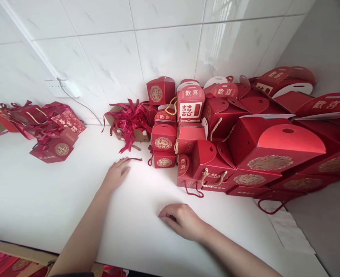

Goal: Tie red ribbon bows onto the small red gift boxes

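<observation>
My left hand (116,175) reaches forward over the white table, thumb apart from the outstretched fingers. Its fingertips touch or nearly touch one end of a short dark red cord (135,159). Just beyond lies an open cardboard box (143,135) heaped with red ribbons (131,123). Closer to me, my right hand (183,219) rests with its fingers curled together, and nothing shows in them. Ahead of it stands a red gift box with a gold rope handle (213,161), part of a large stack.
Stacked red gift boxes (273,148) fill the right side against the wall. More red boxes with ribbons (53,148) lie at the back left. A cable (80,105) runs from a wall socket (62,89) to the table (57,200). Below the front edge sits a cardboard carton (20,252).
</observation>
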Demonstrator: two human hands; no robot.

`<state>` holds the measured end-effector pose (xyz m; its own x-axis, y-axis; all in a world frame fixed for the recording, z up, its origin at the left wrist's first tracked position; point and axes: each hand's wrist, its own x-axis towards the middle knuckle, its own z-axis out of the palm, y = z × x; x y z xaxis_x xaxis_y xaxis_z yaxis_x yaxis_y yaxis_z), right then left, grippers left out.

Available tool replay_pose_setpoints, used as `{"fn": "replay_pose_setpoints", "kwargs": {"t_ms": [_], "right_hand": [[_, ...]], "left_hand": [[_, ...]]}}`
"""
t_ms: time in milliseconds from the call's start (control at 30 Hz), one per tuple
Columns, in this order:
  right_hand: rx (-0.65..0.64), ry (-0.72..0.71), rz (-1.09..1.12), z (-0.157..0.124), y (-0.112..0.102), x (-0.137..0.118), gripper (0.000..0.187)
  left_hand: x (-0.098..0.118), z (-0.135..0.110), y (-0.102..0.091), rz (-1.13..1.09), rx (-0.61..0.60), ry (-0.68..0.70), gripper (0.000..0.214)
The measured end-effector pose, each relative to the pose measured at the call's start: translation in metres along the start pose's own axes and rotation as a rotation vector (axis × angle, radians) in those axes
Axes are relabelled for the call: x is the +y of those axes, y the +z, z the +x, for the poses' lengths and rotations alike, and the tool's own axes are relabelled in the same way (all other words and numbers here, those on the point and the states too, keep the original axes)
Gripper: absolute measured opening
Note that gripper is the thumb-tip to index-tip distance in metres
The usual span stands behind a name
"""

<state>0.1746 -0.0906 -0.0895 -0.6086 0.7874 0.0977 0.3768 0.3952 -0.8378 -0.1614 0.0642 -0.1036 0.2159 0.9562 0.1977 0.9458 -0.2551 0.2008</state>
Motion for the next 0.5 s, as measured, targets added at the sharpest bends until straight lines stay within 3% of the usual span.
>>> {"fn": "replay_pose_setpoints", "kwargs": {"t_ms": [100,233,500], "right_hand": [[0.013,-0.005,-0.010,0.002,0.001,0.000,0.023],[0.019,0.004,-0.018,0.004,0.002,0.002,0.023],[0.052,0.027,-0.068,0.009,0.007,0.003,0.023]], "left_hand": [[0.019,0.032,0.013,0.021,-0.005,0.022,0.051],[0.037,0.067,0.027,0.038,0.064,-0.063,0.054],[0.017,0.057,0.022,-0.027,0.250,-0.088,0.045]]}}
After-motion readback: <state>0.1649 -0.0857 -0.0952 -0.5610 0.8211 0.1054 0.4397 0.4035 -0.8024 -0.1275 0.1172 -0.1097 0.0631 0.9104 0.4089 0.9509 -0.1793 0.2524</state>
